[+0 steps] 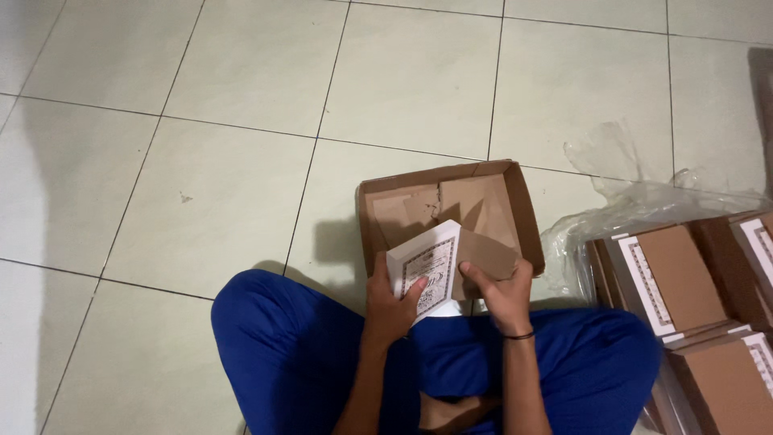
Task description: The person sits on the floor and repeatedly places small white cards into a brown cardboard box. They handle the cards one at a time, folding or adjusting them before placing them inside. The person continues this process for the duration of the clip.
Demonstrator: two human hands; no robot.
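I sit cross-legged on a tiled floor in blue trousers. My left hand [392, 302] grips the lower left edge of a flat cardboard piece [451, 262] that is white with a patterned border on one side and brown on the other. My right hand [503, 292] pinches its brown flap from the right; a dark band circles that wrist. The piece is held just above my lap, over the near edge of an open, shallow brown cardboard box [523, 209] lying on the floor in front of me.
To my right lie stacks of flat brown-and-white cardboard pieces [672, 282] on crumpled clear plastic wrap [620, 193]. Pale square floor tiles [201, 161] stretch to the left and beyond the box.
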